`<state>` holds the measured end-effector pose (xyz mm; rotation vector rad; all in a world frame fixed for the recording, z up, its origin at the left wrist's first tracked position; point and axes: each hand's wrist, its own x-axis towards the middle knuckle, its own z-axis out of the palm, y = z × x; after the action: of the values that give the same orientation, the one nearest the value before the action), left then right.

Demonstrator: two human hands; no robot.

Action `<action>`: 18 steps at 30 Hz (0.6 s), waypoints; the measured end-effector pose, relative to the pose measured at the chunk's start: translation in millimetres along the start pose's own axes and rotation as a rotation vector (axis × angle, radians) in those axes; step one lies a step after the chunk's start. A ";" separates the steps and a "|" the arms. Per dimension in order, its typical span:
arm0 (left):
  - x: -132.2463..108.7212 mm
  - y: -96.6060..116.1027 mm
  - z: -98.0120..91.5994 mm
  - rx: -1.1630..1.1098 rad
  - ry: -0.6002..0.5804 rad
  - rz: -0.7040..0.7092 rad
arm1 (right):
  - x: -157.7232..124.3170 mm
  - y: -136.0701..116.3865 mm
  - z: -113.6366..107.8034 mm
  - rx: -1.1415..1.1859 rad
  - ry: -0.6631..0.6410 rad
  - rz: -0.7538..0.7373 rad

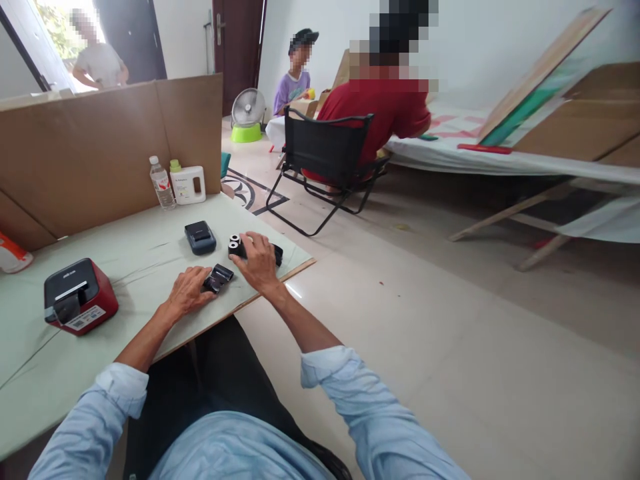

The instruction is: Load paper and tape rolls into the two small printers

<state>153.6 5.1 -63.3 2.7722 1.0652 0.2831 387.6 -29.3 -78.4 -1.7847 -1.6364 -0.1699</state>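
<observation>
My left hand (189, 291) rests low over the table, its fingertips closed at the near end of some small, dark, glossy rolls (220, 277). Their exact kind is unclear. Over a cluster of black rolls with white ringed ends (234, 243) near the table's right corner, my right hand (259, 261) curls its fingers; its palm and fingers cover much of the cluster. Beyond both hands sits a small dark blue and black label printer (200, 238). To the left stands a larger red and black label printer (81, 297) with a strip at its front slot.
A cardboard panel (110, 150) borders the table's back, with a water bottle (162, 183) and a white jug (189, 185) before it. The table edge (275, 280) runs close by my right wrist. A person in red (370, 110) sits in a black folding chair (327, 143).
</observation>
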 end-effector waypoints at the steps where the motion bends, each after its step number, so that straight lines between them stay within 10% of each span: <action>1: 2.5 0.0 0.8 -0.001 -0.002 0.015 | 4.2 6.5 -1.5 -0.026 -0.021 0.022; 18: 14.0 6.1 6.3 0.113 -0.046 0.081 | 16.4 27.9 -6.1 -0.165 -0.197 0.028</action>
<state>169.2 9.5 -66.4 2.9116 0.9885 0.1734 418.5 -18.1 -76.2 -2.0013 -1.7778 -0.1218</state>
